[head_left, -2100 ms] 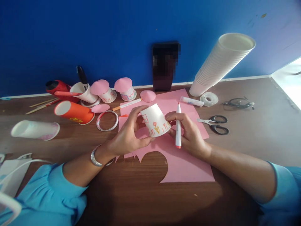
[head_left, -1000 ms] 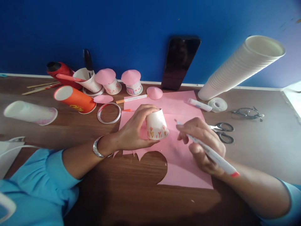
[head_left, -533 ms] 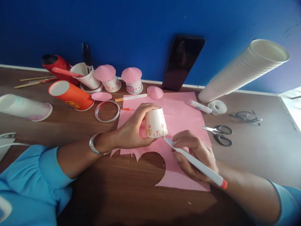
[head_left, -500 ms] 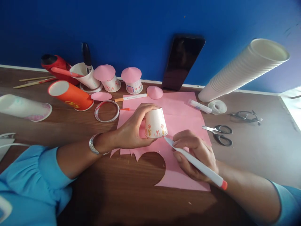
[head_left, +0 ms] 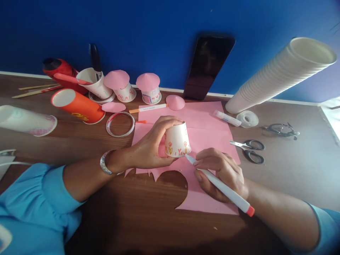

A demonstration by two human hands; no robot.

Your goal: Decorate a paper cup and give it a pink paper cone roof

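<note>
One white paper cup (head_left: pixel 176 138), inverted, slightly tilted, above the pink paper (head_left: pixel 207 131) at centre; red and yellow flowers drawn round its lower rim; left hand (head_left: pixel 155 143) clamped on it, thumb below, fingers over the top; one white marker (head_left: pixel 225 187), red-ended, gripped in the right hand (head_left: pixel 221 171), tip at the cup's rim, contact uncertain; small print on the orange-ended marker (head_left: pixel 152 108), far centre, illegible; one orange-red cup (head_left: pixel 79 106), left, yellow lettering, not clearly legible; two pink-roofed cups, far left of centre: the left one (head_left: pixel 126 95) bearing red marks, the right one (head_left: pixel 152 98) coloured characters too small to read surely; one glue stick (head_left: pixel 227 118), right, label unreadable; one phone (head_left: pixel 208 67), far, screen dark.
</note>
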